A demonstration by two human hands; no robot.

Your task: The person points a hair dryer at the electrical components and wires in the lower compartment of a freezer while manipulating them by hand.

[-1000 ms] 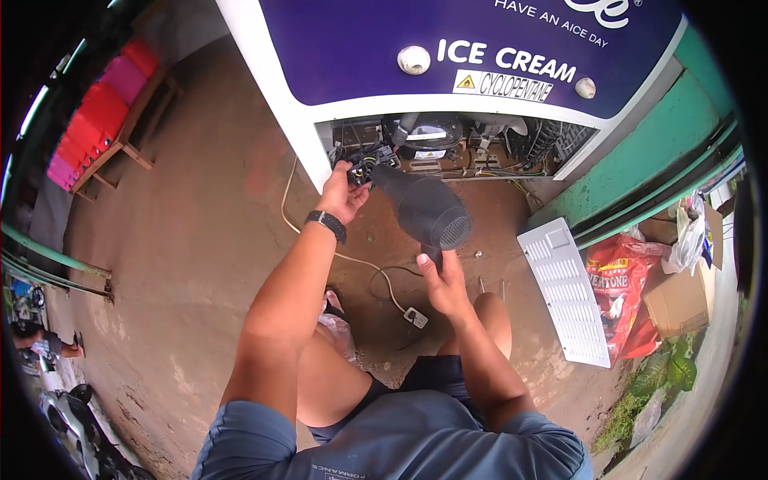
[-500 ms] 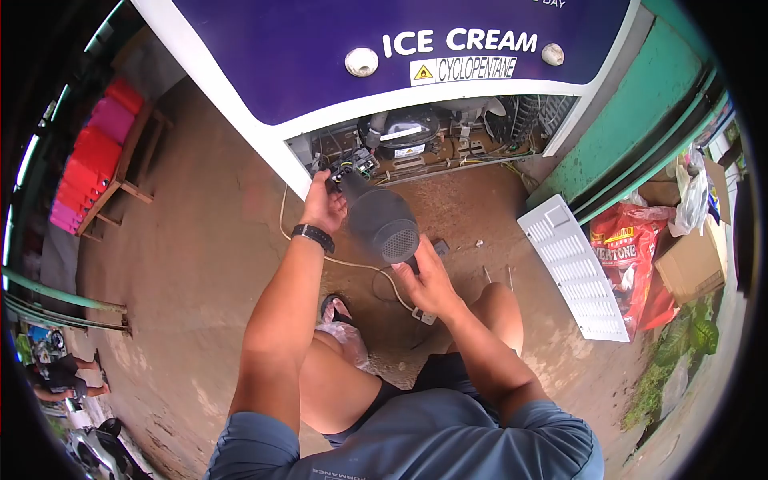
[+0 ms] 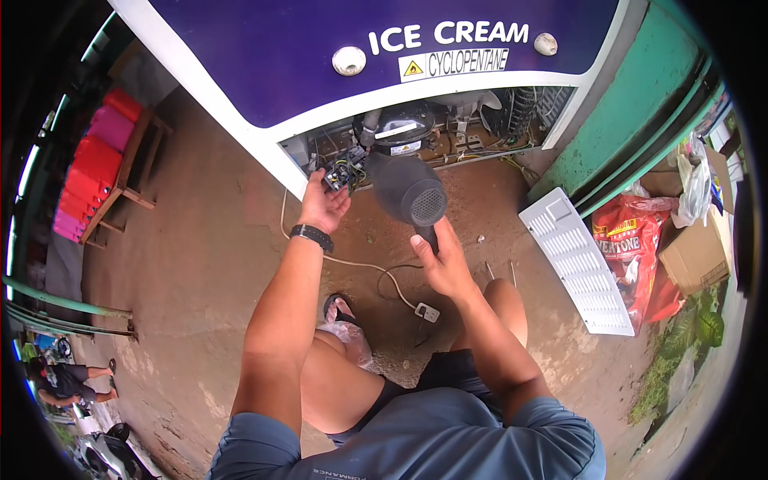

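My right hand (image 3: 446,260) is wrapped round the handle of a dark grey hair dryer (image 3: 400,192). Its nozzle points up and left, toward a small circuit board (image 3: 344,174) with wires attached. My left hand (image 3: 324,206) holds that board by its edge at the left end of the open compartment. Behind it, inside the ice cream freezer (image 3: 276,136), sits a black compressor (image 3: 406,128) with a label. Cables run from the board into the compartment.
A white louvred panel (image 3: 576,264) leans at the right near a red bag (image 3: 632,248) and a cardboard box (image 3: 694,254). A power cord ends in a white socket (image 3: 427,312) on the floor. Red and pink containers (image 3: 92,168) stand on a wooden bench at left; a person (image 3: 76,380) is far left.
The hair dryer in my right hand has moved right and up, uncovering more of the circuit board. My left hand keeps hold of the board, now turned more into view.
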